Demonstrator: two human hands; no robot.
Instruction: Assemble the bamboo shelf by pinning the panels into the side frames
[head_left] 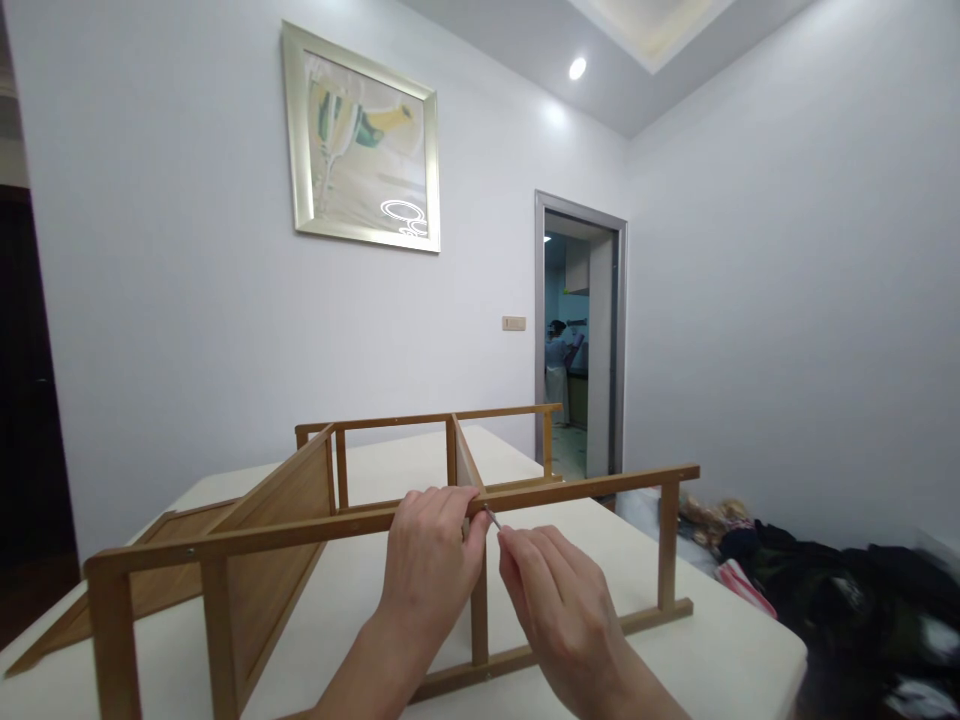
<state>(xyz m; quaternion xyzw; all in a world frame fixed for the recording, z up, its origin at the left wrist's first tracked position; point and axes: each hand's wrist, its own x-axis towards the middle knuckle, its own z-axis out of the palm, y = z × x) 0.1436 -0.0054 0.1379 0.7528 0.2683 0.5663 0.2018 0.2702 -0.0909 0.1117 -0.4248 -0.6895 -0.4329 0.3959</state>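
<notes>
A wooden shelf frame (352,522) lies on its side on the white table, with slatted rails and flat panels between its sides. My left hand (431,550) is closed round the near upper rail, close to where a crosspiece meets it. Just to the right, my right hand (559,590) pinches a thin metal tool (492,517), perhaps a hex key; its tip points at the joint in the rail. Most of the tool is hidden by my fingers. A loose-looking wooden panel (142,580) extends at the left end of the frame.
The white table (742,650) has its right edge beyond the frame. Dark clothes (840,600) and other fabric are heaped at the right. A framed picture (364,135) hangs on the wall. Through the doorway (581,340) a person (556,365) stands in another room.
</notes>
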